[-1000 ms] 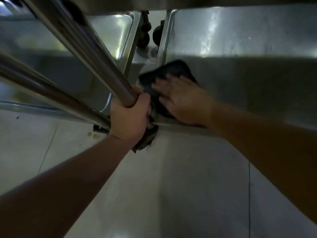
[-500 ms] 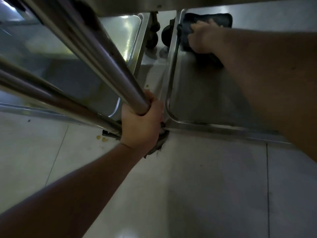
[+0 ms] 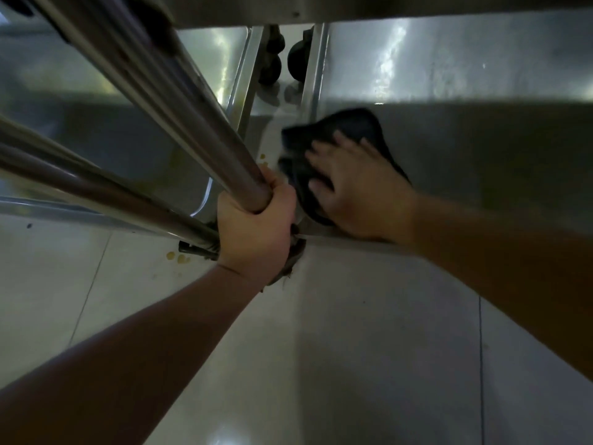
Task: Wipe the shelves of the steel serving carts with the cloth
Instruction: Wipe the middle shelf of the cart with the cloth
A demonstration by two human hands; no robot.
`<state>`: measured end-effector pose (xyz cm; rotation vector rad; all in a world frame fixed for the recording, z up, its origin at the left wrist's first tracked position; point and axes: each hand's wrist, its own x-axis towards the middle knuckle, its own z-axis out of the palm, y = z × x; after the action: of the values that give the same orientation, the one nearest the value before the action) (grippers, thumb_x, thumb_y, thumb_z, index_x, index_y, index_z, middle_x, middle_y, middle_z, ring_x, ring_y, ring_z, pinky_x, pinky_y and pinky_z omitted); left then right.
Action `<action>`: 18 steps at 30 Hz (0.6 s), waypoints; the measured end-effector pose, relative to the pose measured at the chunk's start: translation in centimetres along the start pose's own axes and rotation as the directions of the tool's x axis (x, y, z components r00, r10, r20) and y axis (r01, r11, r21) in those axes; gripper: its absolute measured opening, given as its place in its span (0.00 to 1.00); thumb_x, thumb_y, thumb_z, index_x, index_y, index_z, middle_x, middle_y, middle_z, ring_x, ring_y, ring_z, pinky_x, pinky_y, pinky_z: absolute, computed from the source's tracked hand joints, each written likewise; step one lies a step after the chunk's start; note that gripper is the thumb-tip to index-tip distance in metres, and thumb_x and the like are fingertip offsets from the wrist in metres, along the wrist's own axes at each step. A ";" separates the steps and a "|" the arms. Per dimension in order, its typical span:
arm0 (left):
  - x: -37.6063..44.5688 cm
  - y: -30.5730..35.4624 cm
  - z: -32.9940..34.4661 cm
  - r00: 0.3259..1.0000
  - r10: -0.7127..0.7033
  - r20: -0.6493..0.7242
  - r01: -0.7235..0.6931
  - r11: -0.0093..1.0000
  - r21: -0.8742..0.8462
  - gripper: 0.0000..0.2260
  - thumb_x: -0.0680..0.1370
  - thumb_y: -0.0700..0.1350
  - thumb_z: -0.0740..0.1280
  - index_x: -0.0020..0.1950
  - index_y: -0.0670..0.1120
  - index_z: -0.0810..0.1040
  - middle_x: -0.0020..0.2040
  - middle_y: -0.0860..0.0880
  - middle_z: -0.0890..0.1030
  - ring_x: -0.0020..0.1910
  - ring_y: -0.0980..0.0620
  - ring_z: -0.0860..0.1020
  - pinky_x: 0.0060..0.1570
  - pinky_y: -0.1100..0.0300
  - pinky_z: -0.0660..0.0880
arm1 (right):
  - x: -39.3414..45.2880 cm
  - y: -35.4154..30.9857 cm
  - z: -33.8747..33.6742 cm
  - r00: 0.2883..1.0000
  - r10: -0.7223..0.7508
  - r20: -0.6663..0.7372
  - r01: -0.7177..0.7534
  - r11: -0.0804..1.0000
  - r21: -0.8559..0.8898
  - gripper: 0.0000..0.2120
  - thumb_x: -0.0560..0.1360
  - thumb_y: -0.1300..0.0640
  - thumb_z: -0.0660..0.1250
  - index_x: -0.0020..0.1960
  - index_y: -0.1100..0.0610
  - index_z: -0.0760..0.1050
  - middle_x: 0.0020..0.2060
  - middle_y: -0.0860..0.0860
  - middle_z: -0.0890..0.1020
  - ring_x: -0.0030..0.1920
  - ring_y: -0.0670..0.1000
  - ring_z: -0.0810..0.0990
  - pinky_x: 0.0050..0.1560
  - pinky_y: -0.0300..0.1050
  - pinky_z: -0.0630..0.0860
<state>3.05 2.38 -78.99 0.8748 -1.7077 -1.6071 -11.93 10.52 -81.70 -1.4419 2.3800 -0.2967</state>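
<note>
1. Right hand (image 3: 359,191): laid flat, fingers straight and spread, palm pressing the dark cloth (image 3: 340,139) down onto the lower shelf (image 3: 481,149) of the right-hand steel cart. The forearm enters from the right edge of the view.
2. Dark cloth: lies at the near left corner of that shelf, against the raised rim. Part of it shows beyond the fingertips and part to the left of the hand; the rest is covered by the palm.
3. Left hand (image 3: 256,226): fingers and thumb curled tightly round the upright steel post (image 3: 192,123) of the cart, close to its lower end. The forearm rises from the bottom left corner.
4. Lower shelf of the right-hand cart: a shallow steel tray, brightly lit along its far band and in shadow nearer the camera.
5. Neighbouring cart shelf (image 3: 106,133): a second steel tray to the left, separated from the first by a narrow gap in which dark caster wheels (image 3: 296,56) are visible.
6. Tiled floor (image 3: 288,348): pale and glossy. Small yellowish spots (image 3: 178,256) lie on it just left of the gripping hand.
7. Frayed dark scrap (image 3: 293,261): protrudes below the left hand at the cart corner; what it is cannot be told.
</note>
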 end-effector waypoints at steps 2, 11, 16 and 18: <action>0.1 -0.2 0.1 1.000 -0.017 -0.019 0.017 0.999 -0.032 0.16 0.76 0.24 0.64 0.35 0.43 0.70 0.28 0.46 0.70 0.26 0.55 0.71 0.29 0.64 0.70 | -3.9 -0.1 0.4 0.990 -0.123 0.062 0.122 0.992 0.017 0.27 0.84 0.40 0.50 0.81 0.43 0.60 0.81 0.40 0.59 0.83 0.47 0.47 0.81 0.52 0.43; 0.0 0.1 0.0 0.999 -0.030 -0.025 0.031 0.998 0.050 0.09 0.79 0.31 0.67 0.39 0.36 0.73 0.30 0.41 0.72 0.25 0.55 0.72 0.27 0.66 0.72 | 6.2 6.1 -3.0 0.998 0.041 -0.041 -0.042 0.999 -0.020 0.28 0.85 0.44 0.55 0.83 0.49 0.59 0.82 0.50 0.60 0.82 0.57 0.53 0.81 0.60 0.50; 0.1 0.1 -0.6 0.997 -0.074 0.035 0.074 0.997 0.020 0.13 0.77 0.34 0.68 0.37 0.46 0.70 0.29 0.46 0.70 0.25 0.54 0.72 0.27 0.61 0.73 | 12.4 3.8 -3.0 0.981 0.196 -0.014 -0.195 0.981 0.019 0.30 0.83 0.39 0.45 0.84 0.42 0.49 0.84 0.46 0.50 0.83 0.57 0.44 0.79 0.63 0.40; -0.1 0.2 -0.7 0.995 -0.092 0.040 0.091 0.996 0.023 0.13 0.77 0.35 0.68 0.36 0.47 0.70 0.28 0.49 0.71 0.25 0.54 0.72 0.26 0.61 0.73 | 11.0 3.0 -2.4 0.993 0.119 0.025 -0.119 0.993 -0.003 0.28 0.84 0.39 0.45 0.83 0.41 0.51 0.84 0.45 0.50 0.83 0.57 0.44 0.79 0.64 0.41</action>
<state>3.61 2.06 -78.74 0.9492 -1.7383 -1.6802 -20.02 2.17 -82.49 -1.2894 2.4344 -0.2456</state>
